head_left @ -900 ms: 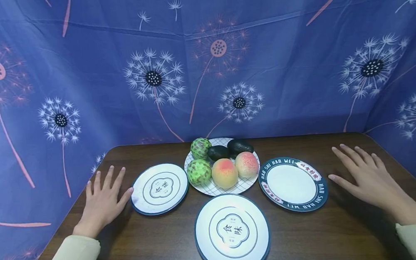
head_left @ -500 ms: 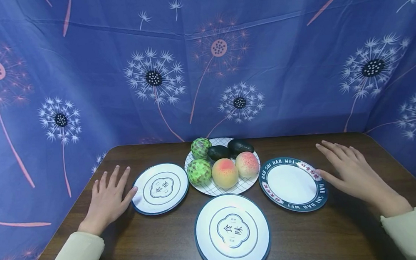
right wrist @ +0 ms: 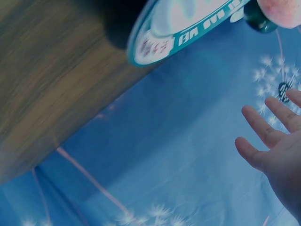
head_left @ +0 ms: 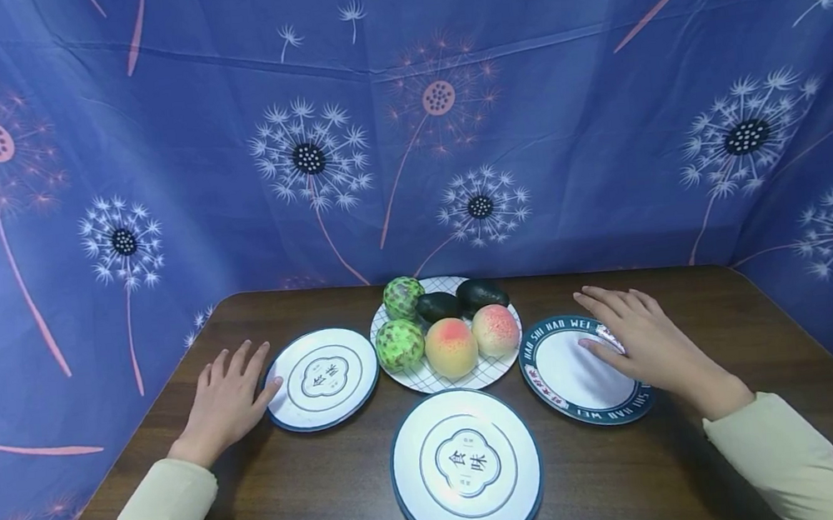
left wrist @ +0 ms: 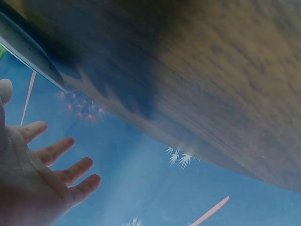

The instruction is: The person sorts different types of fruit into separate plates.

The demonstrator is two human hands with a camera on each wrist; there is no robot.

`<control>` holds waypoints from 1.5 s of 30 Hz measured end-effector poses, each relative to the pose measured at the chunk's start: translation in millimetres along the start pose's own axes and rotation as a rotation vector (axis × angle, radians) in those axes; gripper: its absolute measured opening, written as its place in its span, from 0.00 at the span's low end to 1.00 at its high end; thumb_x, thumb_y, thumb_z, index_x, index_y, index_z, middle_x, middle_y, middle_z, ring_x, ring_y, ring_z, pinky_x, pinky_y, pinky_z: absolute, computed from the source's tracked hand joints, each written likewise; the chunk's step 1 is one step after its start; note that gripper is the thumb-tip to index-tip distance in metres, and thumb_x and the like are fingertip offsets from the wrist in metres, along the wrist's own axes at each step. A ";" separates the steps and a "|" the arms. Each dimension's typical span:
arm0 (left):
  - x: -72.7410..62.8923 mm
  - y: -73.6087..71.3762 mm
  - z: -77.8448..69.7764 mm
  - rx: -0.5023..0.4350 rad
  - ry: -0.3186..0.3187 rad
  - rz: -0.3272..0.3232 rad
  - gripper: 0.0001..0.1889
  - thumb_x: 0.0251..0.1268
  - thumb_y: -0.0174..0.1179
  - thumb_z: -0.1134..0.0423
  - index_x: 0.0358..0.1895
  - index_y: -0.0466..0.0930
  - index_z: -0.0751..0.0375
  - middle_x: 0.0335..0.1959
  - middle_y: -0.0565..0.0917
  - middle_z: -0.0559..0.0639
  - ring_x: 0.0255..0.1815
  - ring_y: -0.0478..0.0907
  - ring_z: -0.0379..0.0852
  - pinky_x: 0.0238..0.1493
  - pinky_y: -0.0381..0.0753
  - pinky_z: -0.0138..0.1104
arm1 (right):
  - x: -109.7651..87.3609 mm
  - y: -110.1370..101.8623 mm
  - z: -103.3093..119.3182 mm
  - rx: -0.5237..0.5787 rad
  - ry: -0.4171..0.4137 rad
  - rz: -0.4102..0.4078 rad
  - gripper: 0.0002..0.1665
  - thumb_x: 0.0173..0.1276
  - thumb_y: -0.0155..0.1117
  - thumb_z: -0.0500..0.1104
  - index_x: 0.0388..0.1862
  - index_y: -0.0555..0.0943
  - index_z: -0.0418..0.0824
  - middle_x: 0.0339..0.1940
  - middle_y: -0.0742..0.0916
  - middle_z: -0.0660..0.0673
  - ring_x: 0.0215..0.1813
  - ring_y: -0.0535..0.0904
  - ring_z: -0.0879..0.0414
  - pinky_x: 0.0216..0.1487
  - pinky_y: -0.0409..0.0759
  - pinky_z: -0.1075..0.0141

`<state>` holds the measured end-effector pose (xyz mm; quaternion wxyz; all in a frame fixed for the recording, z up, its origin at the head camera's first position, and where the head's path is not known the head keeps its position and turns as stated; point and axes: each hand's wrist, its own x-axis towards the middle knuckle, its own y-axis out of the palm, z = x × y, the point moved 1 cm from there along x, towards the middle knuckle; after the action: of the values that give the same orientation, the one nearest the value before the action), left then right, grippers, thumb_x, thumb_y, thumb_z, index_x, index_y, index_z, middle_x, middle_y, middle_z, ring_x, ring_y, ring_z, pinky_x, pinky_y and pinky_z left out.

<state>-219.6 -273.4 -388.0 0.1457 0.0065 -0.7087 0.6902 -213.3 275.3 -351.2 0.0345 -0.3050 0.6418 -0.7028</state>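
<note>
My left hand [head_left: 225, 404], fingers spread and holding nothing, hovers beside the left white plate [head_left: 308, 404]; its thumb overlaps that plate's edge in the head view. Over the green-rimmed plate [head_left: 570, 371] on the right is my right hand [head_left: 647, 347], its fingers extended and nothing in them. At the back centre, a grid-patterned plate [head_left: 428, 380] bears two green bumpy fruits [head_left: 399, 344], two dark avocados [head_left: 482, 294] and two peaches [head_left: 451, 347]. In the right wrist view, the right hand [right wrist: 282, 146] appears apart from the green-rimmed plate [right wrist: 202, 28].
A white plate [head_left: 471, 514] with a blue rim and a printed emblem lies at the front centre of the brown wooden table [head_left: 319, 504]. Behind the table hangs a blue cloth [head_left: 572, 153] with dandelion prints.
My right hand has moved left from beside the green-rimmed plate to above it. The left hand has shifted slightly to the right and down. The plates and fruit have stayed put.
</note>
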 end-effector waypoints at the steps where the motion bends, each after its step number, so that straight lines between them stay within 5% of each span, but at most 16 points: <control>1: 0.2 0.9 -0.1 0.001 0.004 0.002 0.34 0.65 0.46 0.43 0.68 0.56 0.61 0.67 0.58 0.69 0.65 0.51 0.73 0.61 0.49 0.65 | 2.2 1.9 2.7 0.004 -0.006 0.004 0.40 0.60 0.61 0.55 0.67 0.63 0.41 0.65 0.69 0.36 0.64 0.63 0.39 0.61 0.57 0.38; 13: 3.7 7.1 -5.9 0.054 0.044 -0.015 0.32 0.61 0.53 0.50 0.65 0.61 0.64 0.62 0.65 0.69 0.61 0.60 0.72 0.57 0.61 0.62 | 27.5 9.3 30.8 0.000 -0.058 0.051 0.39 0.59 0.61 0.56 0.66 0.64 0.42 0.65 0.71 0.39 0.64 0.65 0.41 0.65 0.56 0.40; 45: 8.8 18.7 -7.4 0.015 0.063 0.075 0.28 0.65 0.48 0.56 0.63 0.61 0.70 0.57 0.71 0.69 0.57 0.66 0.70 0.54 0.65 0.60 | 83.1 40.9 95.2 0.038 -0.262 0.025 0.33 0.62 0.58 0.56 0.64 0.68 0.44 0.60 0.76 0.44 0.60 0.70 0.46 0.62 0.64 0.47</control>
<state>-230.5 -263.6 -404.3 0.1418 -0.0409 -0.6983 0.7004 -249.7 147.8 -358.0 0.1326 -0.3851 0.6221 -0.6686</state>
